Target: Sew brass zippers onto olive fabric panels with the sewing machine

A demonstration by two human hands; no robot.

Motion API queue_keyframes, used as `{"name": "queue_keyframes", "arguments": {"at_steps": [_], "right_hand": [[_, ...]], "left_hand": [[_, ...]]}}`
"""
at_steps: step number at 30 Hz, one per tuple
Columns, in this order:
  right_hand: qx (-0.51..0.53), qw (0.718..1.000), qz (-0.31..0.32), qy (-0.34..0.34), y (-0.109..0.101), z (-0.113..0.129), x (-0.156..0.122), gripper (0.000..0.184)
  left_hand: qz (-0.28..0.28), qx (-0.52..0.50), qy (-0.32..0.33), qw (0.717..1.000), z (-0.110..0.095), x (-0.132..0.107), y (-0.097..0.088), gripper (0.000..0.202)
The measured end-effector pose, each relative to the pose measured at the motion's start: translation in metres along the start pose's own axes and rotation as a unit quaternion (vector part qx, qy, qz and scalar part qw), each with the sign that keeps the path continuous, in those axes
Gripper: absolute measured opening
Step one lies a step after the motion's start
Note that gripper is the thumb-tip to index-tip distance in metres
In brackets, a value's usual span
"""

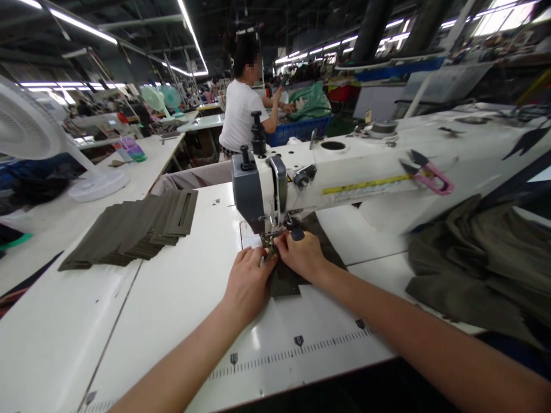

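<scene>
A dark olive fabric piece lies under the needle area of the white sewing machine. My left hand is closed at the left edge of this fabric, thumb and fingers pinching it just in front of the presser foot. Close beside it, my right hand is also closed, fingertips pressed on the fabric right by the foot. Part of the cloth stretches out behind and to the right of my right hand. The fingertips hide the exact spot they grip.
A fanned stack of olive fabric pieces lies on the table's left. Crumpled olive cloth is heaped at right. Pink-handled snips rest on the machine arm. A white fan stands at left; a person in a white shirt is behind.
</scene>
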State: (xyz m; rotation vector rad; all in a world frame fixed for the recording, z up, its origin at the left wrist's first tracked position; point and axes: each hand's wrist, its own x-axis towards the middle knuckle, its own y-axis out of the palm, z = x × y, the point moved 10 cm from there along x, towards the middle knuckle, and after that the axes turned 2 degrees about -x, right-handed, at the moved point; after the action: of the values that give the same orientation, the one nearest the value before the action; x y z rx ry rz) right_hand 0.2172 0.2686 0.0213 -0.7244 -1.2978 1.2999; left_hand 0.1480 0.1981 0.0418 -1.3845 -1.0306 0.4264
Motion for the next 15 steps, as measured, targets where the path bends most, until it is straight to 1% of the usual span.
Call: {"name": "queue_keyframes", "arguments": {"at_steps": [3,6,7,9,11,12,13,14,15], "right_hand": [[-0.006,1.0,0.016,0.024,0.006,-0.003,0.009,0.031],[-0.004,1.0,0.018,0.009,-0.002,-0.003,0.003,0.031],[0.002,1.0,0.015,-0.016,-0.006,0.0,-0.004,0.029],[0.038,0.992,0.004,-0.119,-0.017,0.016,-0.026,0.027],[0.092,0.966,-0.008,-0.243,-0.029,0.035,-0.053,0.034],[0.112,0.952,-0.014,-0.286,-0.033,0.04,-0.065,0.042],[0.122,0.943,-0.019,-0.31,-0.035,0.043,-0.073,0.05],[0.124,0.941,-0.021,-0.316,-0.036,0.043,-0.077,0.057],[0.122,0.94,-0.019,-0.318,-0.034,0.043,-0.079,0.059]], "left_hand": [[-0.002,0.007,-0.002,1.0,0.001,0.0,0.001,0.033],[-0.016,-0.01,-0.004,1.0,0.001,-0.003,0.001,0.036],[-0.024,-0.02,-0.003,0.999,0.002,-0.004,0.001,0.036],[-0.045,-0.042,0.003,0.998,0.002,-0.007,-0.001,0.033],[-0.064,-0.056,0.012,0.996,0.002,-0.009,-0.003,0.029],[-0.071,-0.06,0.017,0.996,0.002,-0.011,-0.004,0.028],[-0.078,-0.063,0.018,0.995,0.002,-0.012,-0.004,0.028],[-0.084,-0.065,0.016,0.994,0.003,-0.013,-0.005,0.029],[-0.088,-0.068,0.012,0.994,0.005,-0.013,-0.006,0.03]]}}
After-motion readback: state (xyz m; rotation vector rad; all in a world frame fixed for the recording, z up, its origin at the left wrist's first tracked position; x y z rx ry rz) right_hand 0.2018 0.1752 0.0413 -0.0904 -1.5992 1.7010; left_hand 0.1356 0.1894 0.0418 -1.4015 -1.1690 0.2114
